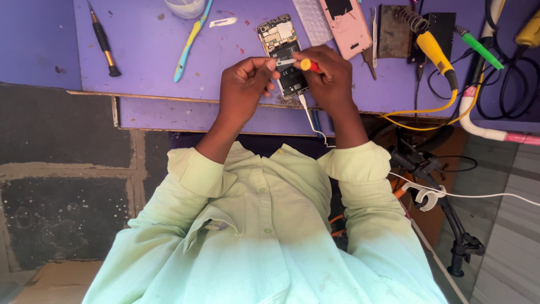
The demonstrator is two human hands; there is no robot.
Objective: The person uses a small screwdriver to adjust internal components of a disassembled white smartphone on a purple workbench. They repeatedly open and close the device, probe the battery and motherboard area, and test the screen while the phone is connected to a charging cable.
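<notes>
An opened phone is lain lengthwise up the frame's upper centre, steadied by the left hand's fingertips; a screwdriver is gripped by the right hand.

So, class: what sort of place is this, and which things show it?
Probably a phone repair bench: an opened phone with its circuit board bare, a yellow soldering iron on its stand, and a black screwdriver on the purple worktop.

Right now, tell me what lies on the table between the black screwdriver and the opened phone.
In the head view, a blue and yellow toothbrush lies slanted between the black screwdriver and the opened phone; a small white piece lies nearer the phone.
</notes>
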